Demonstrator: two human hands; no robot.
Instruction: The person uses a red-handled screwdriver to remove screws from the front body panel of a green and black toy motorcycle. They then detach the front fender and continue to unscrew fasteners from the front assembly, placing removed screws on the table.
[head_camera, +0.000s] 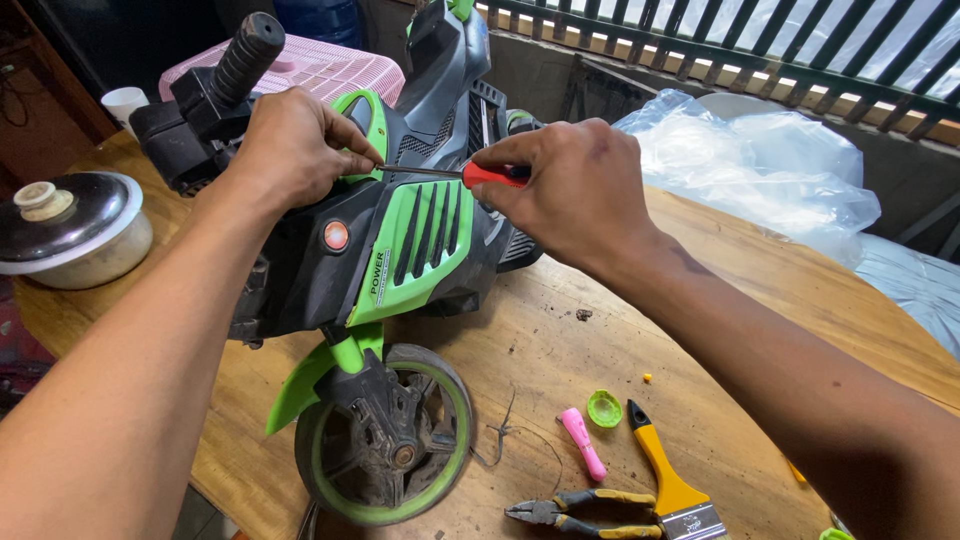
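Two bare hands are seen at work on a green and grey toy motorcycle (400, 240), which lies on its side on a round wooden table (560, 340), its front wheel (385, 440) turned toward the camera. A screwdriver (470, 173) with a red handle is gripped by the right hand (570, 190), whose fingers are closed around the handle. The thin metal shaft is held roughly level and is pointed to the left, across the upper edge of the green vented side panel. The left hand (295, 150) is closed in a pinch at the tip of the shaft, thumb and fingers pressed together against the motorcycle's body, just below the black handlebar grip (245, 55). The toy is thus found directly beneath and between both hands.

On the table nearer the camera, a pair of pliers (580, 512), a yellow-handled paintbrush (665, 480), a small pink tool (582, 443) and a green cap (604, 408) are laid close together. A lidded metal pot (70, 230) is set at the left edge, and a clear plastic bag (770, 170) is seen at the far right.
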